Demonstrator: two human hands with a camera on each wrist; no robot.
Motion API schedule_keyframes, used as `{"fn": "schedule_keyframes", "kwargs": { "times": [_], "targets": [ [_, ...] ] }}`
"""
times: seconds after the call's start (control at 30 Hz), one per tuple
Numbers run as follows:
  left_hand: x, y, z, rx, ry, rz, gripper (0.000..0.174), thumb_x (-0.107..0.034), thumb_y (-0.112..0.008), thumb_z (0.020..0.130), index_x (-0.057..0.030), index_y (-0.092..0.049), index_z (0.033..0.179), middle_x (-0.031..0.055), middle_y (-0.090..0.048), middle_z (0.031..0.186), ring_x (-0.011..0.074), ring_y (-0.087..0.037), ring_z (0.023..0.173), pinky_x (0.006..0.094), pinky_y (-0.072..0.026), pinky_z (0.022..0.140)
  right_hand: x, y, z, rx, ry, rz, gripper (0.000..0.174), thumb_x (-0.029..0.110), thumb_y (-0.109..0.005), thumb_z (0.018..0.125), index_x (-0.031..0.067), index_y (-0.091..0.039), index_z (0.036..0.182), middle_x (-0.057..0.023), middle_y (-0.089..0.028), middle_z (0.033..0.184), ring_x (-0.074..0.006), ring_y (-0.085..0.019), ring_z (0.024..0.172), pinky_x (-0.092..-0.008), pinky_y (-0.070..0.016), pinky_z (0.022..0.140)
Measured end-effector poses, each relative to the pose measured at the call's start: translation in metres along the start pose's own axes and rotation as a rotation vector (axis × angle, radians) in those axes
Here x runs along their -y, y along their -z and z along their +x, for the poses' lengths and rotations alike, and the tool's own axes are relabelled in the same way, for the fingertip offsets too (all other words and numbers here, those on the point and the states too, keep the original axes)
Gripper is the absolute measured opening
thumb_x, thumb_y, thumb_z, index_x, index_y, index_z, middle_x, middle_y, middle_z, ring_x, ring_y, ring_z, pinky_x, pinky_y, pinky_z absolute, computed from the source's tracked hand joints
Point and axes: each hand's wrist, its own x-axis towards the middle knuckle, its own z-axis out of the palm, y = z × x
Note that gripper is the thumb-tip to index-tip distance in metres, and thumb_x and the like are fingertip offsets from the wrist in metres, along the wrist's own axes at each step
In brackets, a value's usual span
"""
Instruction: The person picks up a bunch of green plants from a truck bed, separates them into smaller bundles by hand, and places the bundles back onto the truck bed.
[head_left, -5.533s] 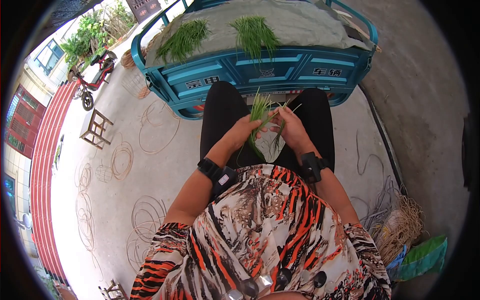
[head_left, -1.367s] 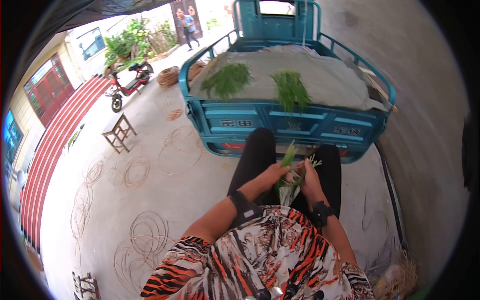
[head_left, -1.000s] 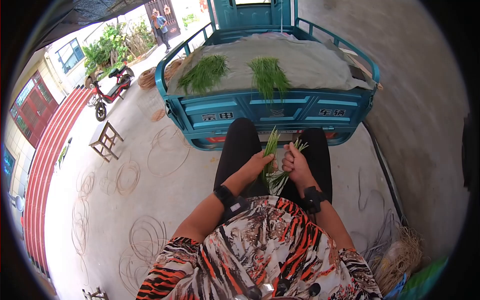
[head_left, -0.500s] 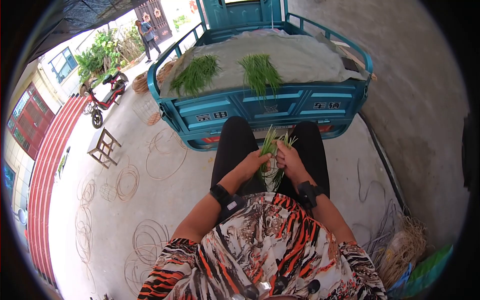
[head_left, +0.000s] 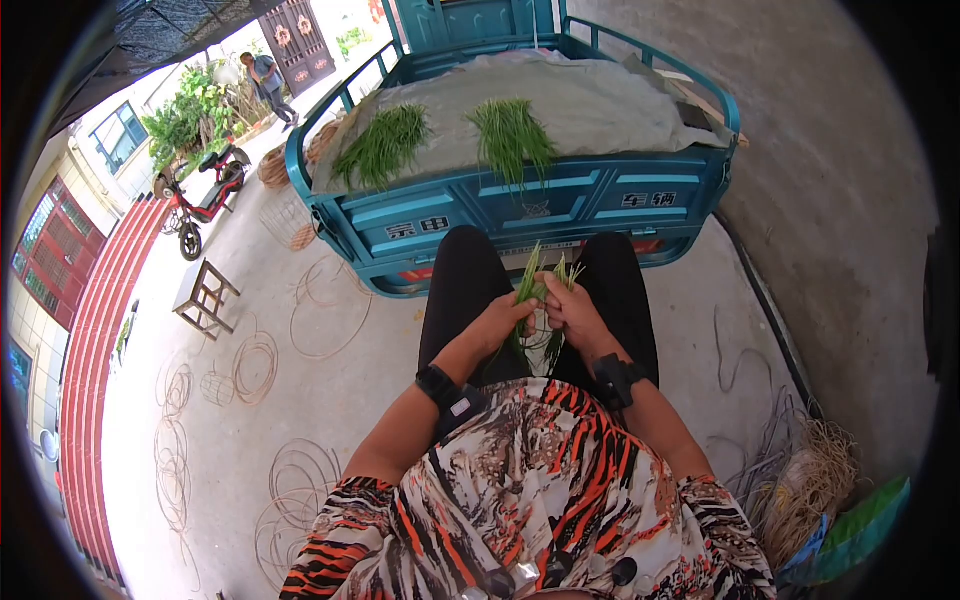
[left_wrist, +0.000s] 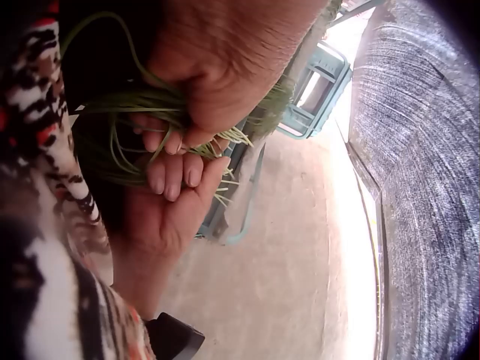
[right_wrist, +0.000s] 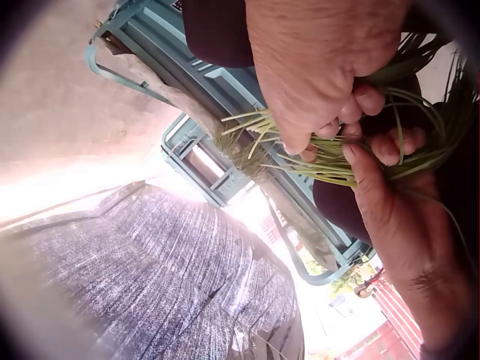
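Note:
Between the knees, the left hand [head_left: 502, 318] grips a bunch of long green stems [head_left: 530, 272], their pale ends pointing up. Close beside it the right hand [head_left: 577, 312] pinches a smaller bunch [head_left: 567, 270]. In the left wrist view, fingers of both hands meet around the green stems [left_wrist: 142, 101]. From the right wrist view, the left hand [right_wrist: 409, 232] has its thumb along the stems [right_wrist: 330, 166], and the right hand [right_wrist: 322, 67] curls over others. Two piles of green stems, one left [head_left: 385, 143] and one right [head_left: 512, 138], lie on the cloth.
A blue cargo tricycle [head_left: 470, 205] bears a grey cloth [head_left: 620, 110]. Wire coils [head_left: 255, 367] and a stool [head_left: 207, 297] stand left; a red scooter [head_left: 210, 200] is behind. Dry fibres [head_left: 815, 480] lie right. A person [head_left: 267, 85] is near the gate.
Both hands have stayed close together on the stems, shifting slightly as the view moved. The right hand's bunch is nearer the left one than a second ago. The distant person has changed posture.

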Motion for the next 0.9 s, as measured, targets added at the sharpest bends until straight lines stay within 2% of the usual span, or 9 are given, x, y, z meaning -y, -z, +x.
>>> {"fn": "schedule_keyframes", "kwargs": {
  "times": [0.17, 0.27, 0.37, 0.47, 0.57, 0.67, 0.77, 0.8, 0.9],
  "targets": [
    [-0.003, -0.001, -0.002, 0.012, -0.002, -0.012, 0.022, -0.024, -0.047, 0.094, -0.0059, -0.055, 0.104, 0.0011, -0.052, 0.072, 0.011, -0.051, 0.065, 0.0243, -0.042, 0.06, -0.003, 0.002, 0.003, 0.002, 0.045, 0.015, 0.027, 0.034, -0.046, 0.096, 0.0092, -0.057, 0.096, 0.0068, -0.039, 0.063, -0.0034, -0.033, 0.047, -0.0193, -0.0291, 0.045],
    [-0.003, -0.003, -0.002, -0.019, -0.009, -0.124, 0.021, -0.023, -0.047, 0.095, -0.0061, -0.054, 0.105, 0.0016, -0.054, 0.076, 0.0116, -0.053, 0.068, 0.0249, -0.0443, 0.063, -0.002, -0.002, 0.003, -0.21, 0.151, -0.145, 0.03, 0.036, -0.044, 0.096, 0.0089, -0.057, 0.094, 0.0039, -0.042, 0.067, -0.0061, -0.039, 0.054, -0.0219, -0.0349, 0.051],
    [-0.004, -0.005, -0.002, -0.078, -0.029, -0.162, 0.02, -0.022, -0.047, 0.096, -0.0063, -0.053, 0.105, 0.0032, -0.056, 0.082, 0.0129, -0.056, 0.073, 0.0264, -0.0472, 0.068, -0.006, 0.005, 0.01, -0.229, 0.268, -0.085, 0.028, 0.036, -0.042, 0.097, 0.0104, -0.054, 0.096, 0.0018, -0.041, 0.068, -0.0095, -0.042, 0.064, -0.0253, -0.0372, 0.056],
    [0.004, 0.004, 0.002, -0.066, -0.06, -0.146, 0.02, -0.023, -0.046, 0.096, -0.0061, -0.052, 0.105, 0.0052, -0.058, 0.089, 0.0142, -0.058, 0.079, 0.0282, -0.0486, 0.072, -0.005, 0.004, 0.012, -0.15, 0.16, 0.403, 0.028, 0.035, -0.041, 0.098, 0.0092, -0.053, 0.098, 0.0026, -0.041, 0.066, -0.0097, -0.042, 0.06, -0.0275, -0.0379, 0.056],
    [-0.001, 0.004, -0.001, -0.03, 0.009, -0.181, 0.02, -0.024, -0.047, 0.096, -0.0061, -0.051, 0.105, 0.0054, -0.058, 0.09, 0.0141, -0.058, 0.078, 0.0293, -0.0489, 0.072, -0.006, 0.019, 0.01, -0.028, 0.121, 0.293, 0.03, 0.036, -0.042, 0.097, 0.0075, -0.051, 0.1, 0.0041, -0.039, 0.062, -0.0074, -0.04, 0.054, -0.0262, -0.0382, 0.054],
    [-0.004, 0.002, -0.004, -0.006, 0.044, -0.163, 0.023, -0.024, -0.046, 0.095, -0.0056, -0.05, 0.109, 0.0046, -0.057, 0.086, 0.0136, -0.057, 0.076, 0.029, -0.0488, 0.072, -0.004, 0.018, 0.01, -0.034, -0.049, 0.24, 0.035, 0.038, -0.045, 0.096, 0.0049, -0.051, 0.104, 0.0059, -0.035, 0.058, -0.0045, -0.032, 0.045, -0.0212, -0.0323, 0.044],
    [-0.006, -0.001, -0.007, 0.072, -0.029, -0.113, 0.027, -0.024, -0.046, 0.095, -0.005, -0.049, 0.114, 0.0037, -0.056, 0.082, 0.0133, -0.056, 0.073, 0.0284, -0.0487, 0.072, -0.005, 0.025, 0.016, 0.284, -0.353, 0.567, 0.039, 0.041, -0.046, 0.095, 0.0038, -0.051, 0.104, 0.0081, -0.029, 0.053, -0.002, -0.025, 0.04, -0.0164, -0.0253, 0.037],
    [-0.006, -0.001, -0.008, 0.086, -0.035, -0.094, 0.028, -0.024, -0.046, 0.095, -0.0049, -0.048, 0.116, 0.0032, -0.056, 0.081, 0.0131, -0.056, 0.072, 0.0277, -0.048, 0.07, -0.004, 0.024, 0.015, 0.214, -0.388, 0.593, 0.044, 0.045, -0.045, 0.094, 0.0031, -0.051, 0.106, 0.0093, -0.027, 0.051, -0.001, -0.022, 0.038, -0.0153, -0.0212, 0.034],
    [-0.008, 0.001, -0.01, 0.143, -0.053, -0.062, 0.03, -0.025, -0.046, 0.095, -0.0051, -0.048, 0.118, 0.002, -0.054, 0.075, 0.0122, -0.054, 0.068, 0.0259, -0.0451, 0.065, 0.005, 0.022, 0.011, 0.286, -0.42, 0.643, 0.045, 0.046, -0.043, 0.094, 0.0034, -0.052, 0.107, 0.0081, -0.028, 0.051, -0.0016, -0.025, 0.038, -0.0159, -0.0233, 0.034]
  ]
}}
